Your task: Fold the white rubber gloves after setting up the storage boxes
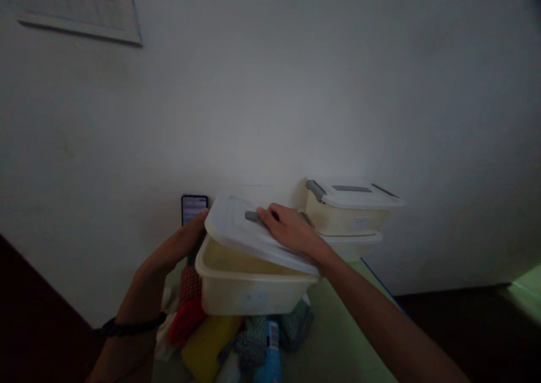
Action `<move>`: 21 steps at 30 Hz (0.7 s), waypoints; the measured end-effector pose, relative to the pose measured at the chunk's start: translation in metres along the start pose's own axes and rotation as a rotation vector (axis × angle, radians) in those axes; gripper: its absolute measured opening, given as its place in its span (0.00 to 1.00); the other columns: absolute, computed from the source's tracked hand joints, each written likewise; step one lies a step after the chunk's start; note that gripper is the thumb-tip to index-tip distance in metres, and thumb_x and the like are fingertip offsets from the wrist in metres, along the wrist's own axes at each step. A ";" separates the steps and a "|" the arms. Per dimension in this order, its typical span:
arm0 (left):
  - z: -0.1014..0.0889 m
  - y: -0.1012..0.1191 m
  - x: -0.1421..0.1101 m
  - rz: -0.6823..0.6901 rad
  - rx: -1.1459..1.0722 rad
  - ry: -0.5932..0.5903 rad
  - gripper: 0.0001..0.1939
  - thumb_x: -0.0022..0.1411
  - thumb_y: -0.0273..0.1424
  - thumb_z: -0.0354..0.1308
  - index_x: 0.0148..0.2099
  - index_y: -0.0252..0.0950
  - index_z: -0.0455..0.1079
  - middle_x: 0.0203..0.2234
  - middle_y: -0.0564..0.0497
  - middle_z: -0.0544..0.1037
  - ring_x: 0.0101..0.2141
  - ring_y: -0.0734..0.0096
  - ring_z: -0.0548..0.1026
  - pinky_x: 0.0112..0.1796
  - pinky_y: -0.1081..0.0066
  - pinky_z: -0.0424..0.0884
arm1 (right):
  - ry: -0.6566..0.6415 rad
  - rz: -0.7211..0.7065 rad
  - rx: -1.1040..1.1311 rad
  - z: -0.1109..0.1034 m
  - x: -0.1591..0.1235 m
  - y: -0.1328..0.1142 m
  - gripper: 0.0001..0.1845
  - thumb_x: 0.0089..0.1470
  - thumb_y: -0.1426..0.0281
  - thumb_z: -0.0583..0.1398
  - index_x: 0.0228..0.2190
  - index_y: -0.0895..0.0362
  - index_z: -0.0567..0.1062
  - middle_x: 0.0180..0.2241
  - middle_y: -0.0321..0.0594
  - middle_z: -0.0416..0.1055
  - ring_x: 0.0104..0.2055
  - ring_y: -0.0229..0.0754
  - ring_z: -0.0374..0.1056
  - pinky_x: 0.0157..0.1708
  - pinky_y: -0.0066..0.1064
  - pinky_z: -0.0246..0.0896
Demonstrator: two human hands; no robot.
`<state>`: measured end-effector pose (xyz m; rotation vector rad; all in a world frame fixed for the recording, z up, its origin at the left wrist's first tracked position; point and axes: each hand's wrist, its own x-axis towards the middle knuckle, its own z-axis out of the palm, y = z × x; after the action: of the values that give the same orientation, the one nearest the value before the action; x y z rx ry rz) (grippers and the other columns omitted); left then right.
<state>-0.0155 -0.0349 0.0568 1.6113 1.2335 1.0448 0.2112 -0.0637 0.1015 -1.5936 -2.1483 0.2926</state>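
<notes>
A cream plastic storage box (257, 293) sits on top of a pile of cloth items. Its white lid (232, 225) lies tilted over it, the left side raised, so a gap shows the inside. My right hand (291, 228) is closed on the lid around its grey handle (252, 216). At the lid's raised left edge is my left hand (190, 237), which grips that edge with its fingers partly hidden. Under and before the box lie red cloth (186, 318), yellow cloth (211, 343), grey knitted cloth (252, 341) and a blue packet with a label (273, 357).
A lit phone (194, 208) leans against the wall behind my left hand. To the right, a lidded cream box (346, 214) with grey latches stands on another box (350, 249). The green tabletop (333, 326) has a blue edge. A panel (80, 8) hangs upper left.
</notes>
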 end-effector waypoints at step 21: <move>0.005 0.012 -0.001 -0.153 0.074 -0.033 0.25 0.47 0.44 0.64 0.47 0.39 0.72 0.37 0.48 0.81 0.36 0.60 0.77 0.28 0.72 0.73 | -0.090 0.160 -0.009 -0.057 -0.103 0.108 0.25 0.61 0.53 0.46 0.18 0.55 0.59 0.18 0.32 0.57 0.22 0.36 0.54 0.25 0.30 0.46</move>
<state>-0.0071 -0.0389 0.0667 1.5565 1.3638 0.8829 0.3536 -0.1328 0.0829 -1.7927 -2.0931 0.4130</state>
